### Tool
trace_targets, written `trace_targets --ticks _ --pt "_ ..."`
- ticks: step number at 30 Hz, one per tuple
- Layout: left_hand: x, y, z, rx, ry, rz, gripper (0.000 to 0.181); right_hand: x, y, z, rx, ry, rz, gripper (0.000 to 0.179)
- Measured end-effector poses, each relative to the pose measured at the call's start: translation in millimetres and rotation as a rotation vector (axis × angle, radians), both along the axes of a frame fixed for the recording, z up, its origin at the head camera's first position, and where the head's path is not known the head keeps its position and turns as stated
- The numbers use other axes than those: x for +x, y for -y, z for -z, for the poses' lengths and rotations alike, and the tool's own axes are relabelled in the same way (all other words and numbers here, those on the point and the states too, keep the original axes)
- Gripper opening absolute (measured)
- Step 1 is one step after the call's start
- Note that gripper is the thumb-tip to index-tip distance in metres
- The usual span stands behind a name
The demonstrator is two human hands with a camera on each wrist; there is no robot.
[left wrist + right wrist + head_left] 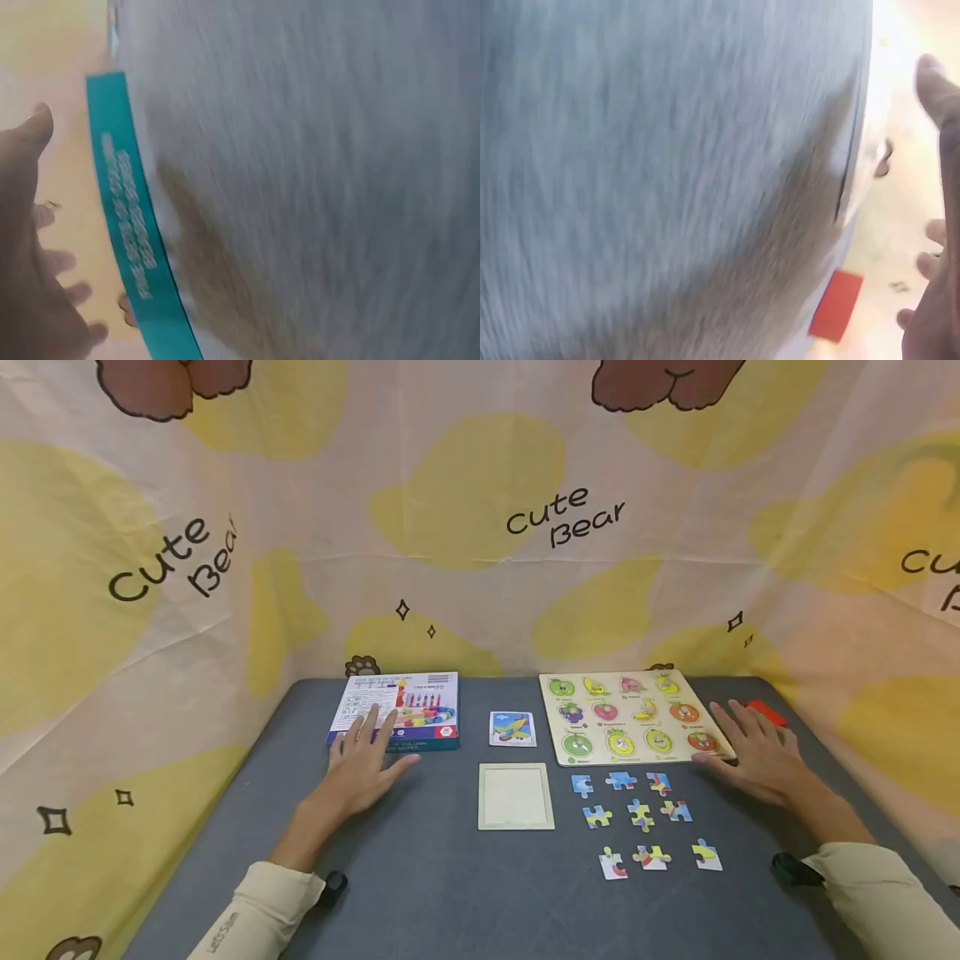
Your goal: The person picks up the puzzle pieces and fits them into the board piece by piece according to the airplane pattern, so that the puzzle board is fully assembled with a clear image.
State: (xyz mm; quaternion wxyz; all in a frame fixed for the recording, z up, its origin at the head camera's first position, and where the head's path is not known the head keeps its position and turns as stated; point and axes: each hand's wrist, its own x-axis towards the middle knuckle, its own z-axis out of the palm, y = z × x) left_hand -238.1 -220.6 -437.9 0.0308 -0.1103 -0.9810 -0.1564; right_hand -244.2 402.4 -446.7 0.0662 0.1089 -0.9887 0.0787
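My left hand (365, 770), fingers spread, hovers at the near edge of a flat game box (356, 702); the box's teal side (127, 202) shows in the left wrist view. On the right, my right hand (765, 756) is spread with nothing in it, beside the right edge of a wooden fruit puzzle board (558, 752). A small red object (767, 713) lies just beyond its fingers. Several loose jigsaw pieces (641, 815) lie in rough rows in front of the board. Left of them sits a pale square puzzle frame (516, 797), with a small picture card (513, 728) behind it.
A grey table (420, 893) carries everything. Behind it and at both sides hangs a cream and yellow cloth (465, 485) printed with bears and lettering. A dark strap (333, 889) is at the left cuff, another dark band (795, 870) at the right.
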Motion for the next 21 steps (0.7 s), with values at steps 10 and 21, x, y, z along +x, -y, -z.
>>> trace_targets --ticks 10,21 --pt "27.3 -50.0 -4.6 0.149 0.106 0.202 0.081 8.9 51 -16.0 -0.045 0.083 -0.046 0.101" --pt "38.6 -85.6 -6.7 0.171 0.269 0.277 0.090 18.2 115 -21.6 -0.129 0.073 -0.236 0.064"
